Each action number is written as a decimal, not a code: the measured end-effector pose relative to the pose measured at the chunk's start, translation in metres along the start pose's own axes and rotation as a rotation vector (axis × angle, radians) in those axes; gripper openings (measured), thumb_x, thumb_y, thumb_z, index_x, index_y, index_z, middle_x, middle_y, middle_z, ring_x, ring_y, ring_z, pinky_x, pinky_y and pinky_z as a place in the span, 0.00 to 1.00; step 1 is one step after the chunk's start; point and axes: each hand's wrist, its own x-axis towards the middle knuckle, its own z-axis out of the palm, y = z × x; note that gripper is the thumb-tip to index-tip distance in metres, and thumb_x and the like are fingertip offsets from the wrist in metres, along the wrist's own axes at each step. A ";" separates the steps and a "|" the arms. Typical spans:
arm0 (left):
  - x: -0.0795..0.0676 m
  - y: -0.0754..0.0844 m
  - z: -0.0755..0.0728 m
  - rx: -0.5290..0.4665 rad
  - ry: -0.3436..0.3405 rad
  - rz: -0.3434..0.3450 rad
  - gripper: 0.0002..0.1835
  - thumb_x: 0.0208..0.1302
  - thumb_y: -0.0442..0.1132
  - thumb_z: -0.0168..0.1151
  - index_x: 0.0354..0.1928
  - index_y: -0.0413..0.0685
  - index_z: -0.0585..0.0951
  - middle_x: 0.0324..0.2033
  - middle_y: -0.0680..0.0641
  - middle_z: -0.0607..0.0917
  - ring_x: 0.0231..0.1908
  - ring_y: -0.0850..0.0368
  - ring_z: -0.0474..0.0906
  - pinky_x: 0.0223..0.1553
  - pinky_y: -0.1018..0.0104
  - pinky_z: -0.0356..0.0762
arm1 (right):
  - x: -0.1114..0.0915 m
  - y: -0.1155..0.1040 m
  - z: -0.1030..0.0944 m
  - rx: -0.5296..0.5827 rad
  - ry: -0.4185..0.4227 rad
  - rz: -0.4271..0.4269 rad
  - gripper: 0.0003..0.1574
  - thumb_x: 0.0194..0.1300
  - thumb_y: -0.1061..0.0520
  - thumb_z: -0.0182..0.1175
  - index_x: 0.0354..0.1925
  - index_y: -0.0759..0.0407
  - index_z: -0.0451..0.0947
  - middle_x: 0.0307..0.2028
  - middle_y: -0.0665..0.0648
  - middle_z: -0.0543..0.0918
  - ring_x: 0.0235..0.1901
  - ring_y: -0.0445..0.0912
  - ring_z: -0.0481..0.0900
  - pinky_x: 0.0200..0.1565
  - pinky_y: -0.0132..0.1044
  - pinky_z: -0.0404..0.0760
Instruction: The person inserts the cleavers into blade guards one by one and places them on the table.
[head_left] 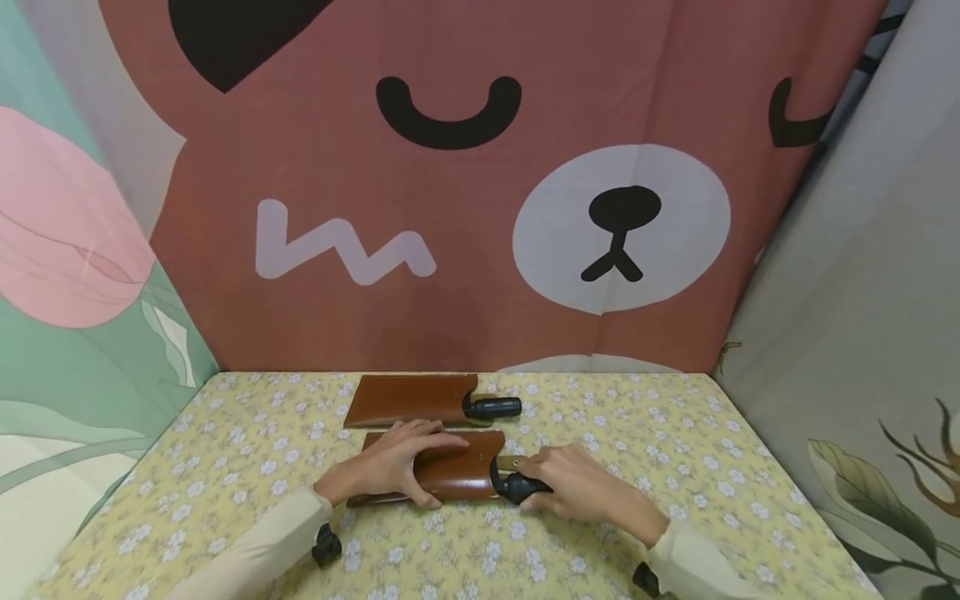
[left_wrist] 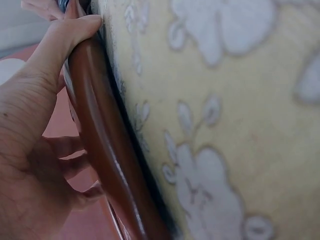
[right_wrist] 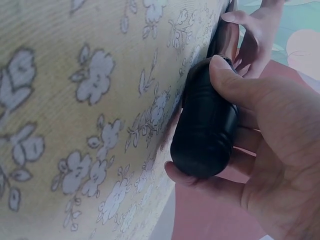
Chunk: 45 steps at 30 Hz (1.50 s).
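A shiny brown leather sheath (head_left: 461, 479) lies lengthwise on the table, a black handle (right_wrist: 202, 125) sticking out of its right end. My left hand (head_left: 393, 460) spans the sheath and holds it, thumb along the near edge and fingers over towards the far edge. At the other end, my right hand (head_left: 573, 483) grips the black handle. In the right wrist view the thumb lies on top of the handle and the fingers curl around beneath it. Whatever the handle joins to is hidden inside the sheath. A tan strap (head_left: 512, 462) with a metal snap shows beside the handle.
Just behind lies a second brown sheath (head_left: 408, 400) with its own black handle (head_left: 495, 407) pointing right. A yellow floral cloth (head_left: 225, 500) covers the table. A curtain with a bear's face (head_left: 465, 317) hangs at the back edge, and printed cloth hangs on both sides.
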 end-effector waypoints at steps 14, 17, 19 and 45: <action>-0.005 0.000 -0.003 0.019 -0.036 -0.018 0.47 0.55 0.63 0.80 0.77 0.71 0.70 0.77 0.38 0.67 0.76 0.35 0.62 0.69 0.20 0.52 | 0.002 0.000 -0.004 0.002 -0.022 -0.011 0.28 0.68 0.38 0.69 0.58 0.53 0.87 0.44 0.52 0.90 0.28 0.31 0.74 0.21 0.25 0.60; -0.005 0.000 -0.003 0.007 -0.046 -0.029 0.47 0.55 0.62 0.80 0.77 0.71 0.70 0.77 0.38 0.66 0.76 0.35 0.61 0.70 0.20 0.51 | 0.002 0.002 -0.005 0.050 -0.044 -0.008 0.30 0.68 0.37 0.68 0.59 0.52 0.86 0.48 0.52 0.89 0.32 0.32 0.78 0.23 0.25 0.65; -0.006 0.001 -0.002 -0.009 -0.057 -0.037 0.48 0.55 0.62 0.80 0.77 0.71 0.70 0.78 0.38 0.65 0.77 0.35 0.60 0.70 0.20 0.50 | 0.001 0.005 -0.005 0.105 -0.069 0.004 0.31 0.68 0.35 0.68 0.60 0.51 0.85 0.51 0.52 0.89 0.35 0.32 0.78 0.25 0.26 0.69; -0.014 -0.002 -0.005 0.048 0.164 -0.110 0.42 0.69 0.69 0.62 0.80 0.67 0.65 0.74 0.49 0.72 0.72 0.43 0.70 0.68 0.30 0.65 | -0.020 0.034 -0.013 -0.027 0.295 0.244 0.21 0.73 0.46 0.67 0.56 0.56 0.85 0.54 0.58 0.86 0.53 0.55 0.85 0.53 0.57 0.84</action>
